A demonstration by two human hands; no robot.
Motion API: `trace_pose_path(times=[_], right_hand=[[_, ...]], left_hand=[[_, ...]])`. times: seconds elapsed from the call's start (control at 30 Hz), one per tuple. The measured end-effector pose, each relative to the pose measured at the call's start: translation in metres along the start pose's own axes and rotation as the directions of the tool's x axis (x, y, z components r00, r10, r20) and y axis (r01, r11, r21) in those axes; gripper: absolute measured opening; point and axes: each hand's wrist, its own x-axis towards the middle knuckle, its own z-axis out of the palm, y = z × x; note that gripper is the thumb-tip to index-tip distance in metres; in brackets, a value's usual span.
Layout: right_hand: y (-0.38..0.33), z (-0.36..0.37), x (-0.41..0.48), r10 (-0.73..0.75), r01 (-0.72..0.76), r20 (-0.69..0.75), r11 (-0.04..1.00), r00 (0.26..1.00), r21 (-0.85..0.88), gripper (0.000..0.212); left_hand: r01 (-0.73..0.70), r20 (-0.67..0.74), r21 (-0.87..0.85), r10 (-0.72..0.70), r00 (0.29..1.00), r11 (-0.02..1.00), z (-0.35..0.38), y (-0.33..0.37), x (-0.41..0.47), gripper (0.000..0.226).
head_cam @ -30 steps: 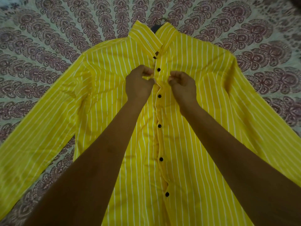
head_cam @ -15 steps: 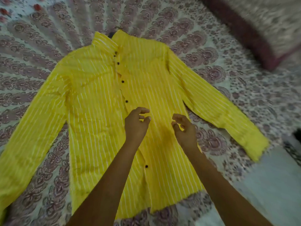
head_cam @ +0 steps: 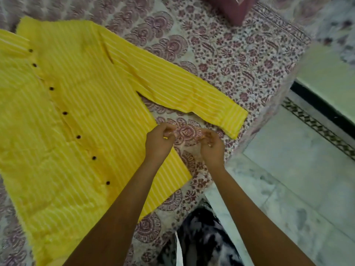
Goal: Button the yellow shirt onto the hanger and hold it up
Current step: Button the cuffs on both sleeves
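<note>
The yellow shirt (head_cam: 80, 116) with white stripes lies flat on the patterned bedsheet (head_cam: 221, 54). Its front is closed, with a row of several dark buttons (head_cam: 65, 113) running diagonally. Its right sleeve (head_cam: 182, 89) stretches toward the bed's edge. The collar sits at the upper left, cut off by the frame, and no hanger shows. My left hand (head_cam: 159, 141) hovers over the shirt's right side edge, fingers loosely curled and holding nothing. My right hand (head_cam: 211, 144) hangs beside it over bare sheet, also with nothing in it.
A maroon pillow (head_cam: 230, 8) lies at the top. The bed's edge runs diagonally on the right, and a pale marble floor (head_cam: 288, 169) with a dark border strip lies beyond it. Black-and-white patterned cloth (head_cam: 201, 237) shows at the bottom, below my arms.
Both hands let go of the placket near the collar and drew back off the shirt's chest to its right edge. The view swung right, so the shirt now sits left in frame.
</note>
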Motion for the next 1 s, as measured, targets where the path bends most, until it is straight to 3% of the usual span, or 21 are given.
trace_pose_path(times=[0.23, 0.33, 0.4, 0.57, 0.67, 0.73, 0.87, 0.93, 1.0], right_hand=[[0.027, -0.074, 0.044, 0.033, -0.035, -0.022, 0.994, 0.999, -0.101, 0.026], [0.041, -0.090, 0.062, 0.114, -0.109, 0.029, 0.985, 0.993, -0.131, 0.027], [0.045, -0.091, 0.070, 0.166, -0.156, 0.070, 0.979, 0.984, -0.132, 0.027], [0.042, -0.089, 0.081, 0.364, -0.379, 0.135, 0.919, 0.922, 0.109, 0.040], [0.043, -0.086, 0.086, 0.415, -0.449, 0.174, 0.851, 0.893, 0.273, 0.015], [0.042, -0.085, 0.087, 0.425, -0.482, 0.229, 0.802, 0.876, 0.353, 0.016], [0.032, -0.083, 0.089, 0.412, -0.526, 0.328, 0.696, 0.850, 0.489, 0.039], [0.025, -0.084, 0.089, 0.381, -0.492, 0.311, 0.671, 0.871, 0.555, 0.035], [0.017, -0.084, 0.088, 0.308, -0.383, 0.227, 0.745, 0.924, 0.547, 0.032]], left_hand=[[-0.014, 0.125, 0.114, -0.001, 0.992, 0.993, 0.089, 0.051, 0.017, 0.018], [0.078, 0.208, 0.124, -0.103, 0.973, 0.989, 0.118, 0.063, 0.028, 0.022], [0.184, 0.179, 0.060, -0.191, 0.965, 0.981, 0.130, 0.067, 0.034, 0.028], [0.353, 0.080, -0.125, -0.345, 0.935, 0.927, 0.154, 0.073, 0.046, 0.029], [0.363, 0.115, -0.290, -0.345, 0.932, 0.885, 0.160, 0.076, 0.052, 0.021], [0.421, 0.200, -0.434, -0.371, 0.907, 0.796, 0.158, 0.078, 0.055, 0.020], [0.538, 0.412, -0.646, -0.347, 0.843, 0.541, 0.141, 0.073, 0.053, 0.024], [0.571, 0.464, -0.587, -0.340, 0.818, 0.574, 0.133, 0.069, 0.050, 0.023], [0.574, 0.477, -0.442, -0.361, 0.801, 0.690, 0.124, 0.068, 0.045, 0.024]])
